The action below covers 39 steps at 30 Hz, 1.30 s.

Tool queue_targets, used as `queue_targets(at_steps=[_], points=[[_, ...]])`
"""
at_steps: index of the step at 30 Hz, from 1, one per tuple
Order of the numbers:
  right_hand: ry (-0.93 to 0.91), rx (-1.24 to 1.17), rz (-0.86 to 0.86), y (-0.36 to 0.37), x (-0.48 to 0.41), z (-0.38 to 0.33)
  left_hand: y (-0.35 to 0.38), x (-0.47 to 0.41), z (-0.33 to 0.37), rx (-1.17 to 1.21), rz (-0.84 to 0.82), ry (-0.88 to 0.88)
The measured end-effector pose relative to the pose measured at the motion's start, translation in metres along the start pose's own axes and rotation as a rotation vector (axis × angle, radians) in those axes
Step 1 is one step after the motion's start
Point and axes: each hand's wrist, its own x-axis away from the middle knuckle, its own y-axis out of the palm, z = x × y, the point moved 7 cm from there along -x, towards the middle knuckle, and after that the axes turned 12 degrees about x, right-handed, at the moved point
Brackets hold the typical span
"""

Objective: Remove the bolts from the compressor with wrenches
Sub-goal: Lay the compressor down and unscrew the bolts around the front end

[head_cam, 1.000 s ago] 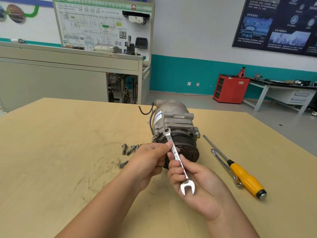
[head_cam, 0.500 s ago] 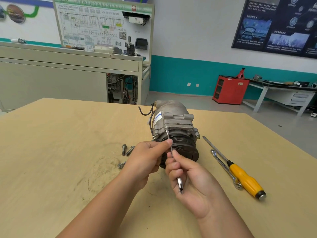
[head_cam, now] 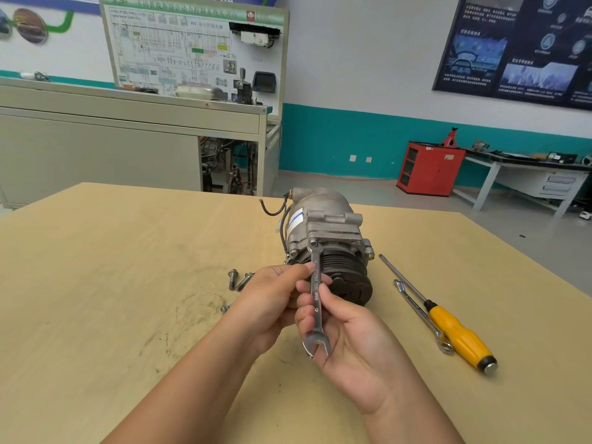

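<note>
- The right hand (head_cam: 349,334) was curled round the lower shank of a silver wrench (head_cam: 316,296), open end nearest the camera. The left hand (head_cam: 269,299) pinched the shank higher up.
- The wrench's far end sat on a bolt (head_cam: 314,241) of the grey compressor (head_cam: 326,232), which lay mid-worktop with its black pulley toward the person.
- The left hand partly hid the loose bolts (head_cam: 233,278).
- A yellow-handled screwdriver (head_cam: 448,322) and a second wrench (head_cam: 419,312) lay to the right on the scuffed wooden worktop (head_cam: 96,283).
- A red cabinet (head_cam: 429,168) stood against the teal-banded wall.
</note>
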Motion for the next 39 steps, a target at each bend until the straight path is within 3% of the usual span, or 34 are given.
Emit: queue_targets(at_steps=[7,15,21,25,33,39], points=[[0.018,-0.003,0.035,-0.003,-0.006,0.009,-0.003,0.004,-0.002,0.031,-0.020,-0.086],[-0.017,0.075,0.145,-0.017,-0.007,0.008,-0.015,0.002,0.009,-0.273,0.137,0.099],[-0.061,0.250,0.220,-0.027,-0.001,-0.007,-0.006,0.001,0.012,-0.347,0.102,0.145],[-0.076,0.298,0.196,-0.028,0.003,-0.017,0.001,-0.001,0.007,-0.266,0.063,0.080],[0.099,0.169,0.029,-0.021,0.011,-0.015,0.009,-0.001,-0.008,0.006,0.061,-0.074],[0.067,0.077,0.062,-0.013,0.008,-0.015,0.005,0.004,-0.004,-0.124,0.086,-0.035]])
